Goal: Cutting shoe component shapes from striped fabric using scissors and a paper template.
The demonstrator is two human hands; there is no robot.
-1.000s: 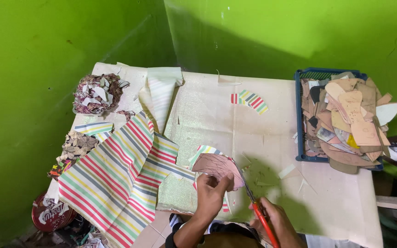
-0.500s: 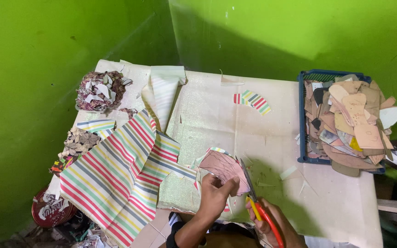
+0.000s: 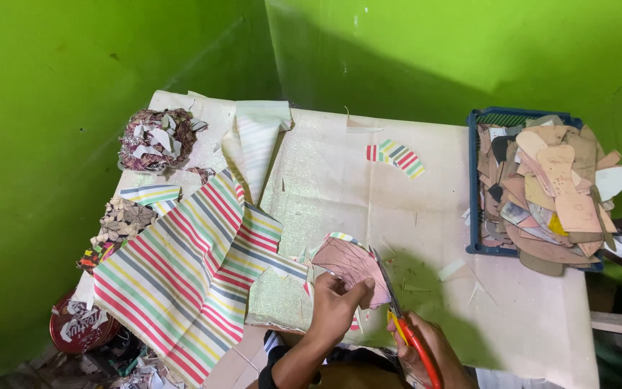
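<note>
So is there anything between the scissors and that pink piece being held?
Nothing visible. The scissors in the right hand already have their blades at the edge of the pink piece, which the left hand holds above the table.

Pink curved pattern piece (image 3: 350,263) on striped sheet, held tilted above desk edge, red-handled scissors (image 3: 406,328) cutting along its right side
</note>
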